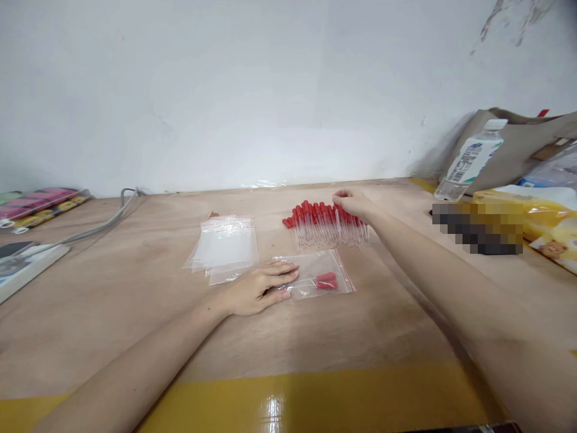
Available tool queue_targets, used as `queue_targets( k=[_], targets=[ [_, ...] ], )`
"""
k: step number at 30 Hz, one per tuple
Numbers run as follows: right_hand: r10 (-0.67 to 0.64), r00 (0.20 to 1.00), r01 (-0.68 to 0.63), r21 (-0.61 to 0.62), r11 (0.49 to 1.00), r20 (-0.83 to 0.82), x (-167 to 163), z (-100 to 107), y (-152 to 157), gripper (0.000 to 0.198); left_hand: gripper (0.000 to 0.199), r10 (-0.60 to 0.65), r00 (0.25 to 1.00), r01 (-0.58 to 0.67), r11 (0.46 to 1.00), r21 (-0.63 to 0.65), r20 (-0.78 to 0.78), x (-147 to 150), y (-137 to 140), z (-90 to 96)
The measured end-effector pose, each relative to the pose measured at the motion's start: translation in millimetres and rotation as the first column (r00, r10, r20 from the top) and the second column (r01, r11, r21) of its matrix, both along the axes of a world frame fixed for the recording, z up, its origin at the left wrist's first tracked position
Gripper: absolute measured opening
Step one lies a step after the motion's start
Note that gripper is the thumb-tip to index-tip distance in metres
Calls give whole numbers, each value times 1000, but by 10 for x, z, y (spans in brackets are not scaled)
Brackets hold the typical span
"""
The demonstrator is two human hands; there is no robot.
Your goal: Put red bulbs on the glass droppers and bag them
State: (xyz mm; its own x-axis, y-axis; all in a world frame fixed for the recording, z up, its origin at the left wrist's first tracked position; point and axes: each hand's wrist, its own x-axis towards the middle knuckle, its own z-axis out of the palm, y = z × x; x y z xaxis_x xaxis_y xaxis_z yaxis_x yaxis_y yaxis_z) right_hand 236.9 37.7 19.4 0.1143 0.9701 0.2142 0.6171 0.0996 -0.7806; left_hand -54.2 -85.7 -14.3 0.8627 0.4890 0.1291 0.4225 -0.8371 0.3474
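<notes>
My left hand [264, 285] lies with fingers stretched out on the closed end of a clear zip bag [311, 264]. Inside that bag are droppers with red rubber bulbs [326, 281], their clear tubes partly under my fingers. At the right end of a pile of red-bulbed droppers [311, 219], my right hand [354, 203] pinches a dropper [339, 219] by its top, the clear tube hanging below the fingertips. The pile lies just beyond the bag, bulbs pointing to the wall and tips toward me.
A stack of flat zip bags [228, 243] lies left of the pile. Farther left are a grey cable [106, 225], a white power strip [33, 270] and a pack of coloured items [42, 204]. At right stand a water bottle [471, 159], a grey bag [518, 141] and a yellow packet [532, 204].
</notes>
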Motion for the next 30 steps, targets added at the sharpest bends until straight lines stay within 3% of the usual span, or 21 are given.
queue_targets(
  k=[3, 7, 13, 17, 19, 21, 23, 25, 30],
  targets=[
    [74, 960, -52, 87, 995, -270, 54, 107, -259, 8, 46, 17, 1000, -17, 1000, -9, -16, 8, -11, 16],
    [5, 846, 123, 203, 972, -534, 181, 10, -666, 15, 45, 37, 999, -38, 999, -18, -26, 20, -26, 37],
    [-34, 697, 131, 81, 988, -716, 227, -421, -1022, 24, 46, 37, 999, -37, 999, -7, -12, 14, -12, 21],
    [-39, 623, 45, -14, 999, -781, 89, -512, -1120, 23, 48, 42, 999, -42, 999, 5, -18, 2, -5, 6],
    [-16, 642, -65, -76, 995, -766, 45, -510, -1165, 22, 51, 56, 998, -56, 998, 0, -21, -5, -12, 7],
    [50, 735, -173, -116, 978, -676, 53, -502, -1210, 22, 55, 71, 997, -72, 997, -10, -19, -9, -23, 14],
    [159, 854, -250, -123, 960, -496, 101, -495, -1245, 22, 56, 85, 996, -86, 996, -20, -25, -9, -34, 24],
    [260, 920, -302, -106, 947, -294, 152, -492, -1264, 22, 56, 93, 995, -94, 995, -25, -38, -4, -39, 33],
    [400, 916, -398, 45, 916, -29, 112, -534, -1229, 18, 55, 82, 996, -82, 996, -15, -34, 10, -39, 39]
  ],
)
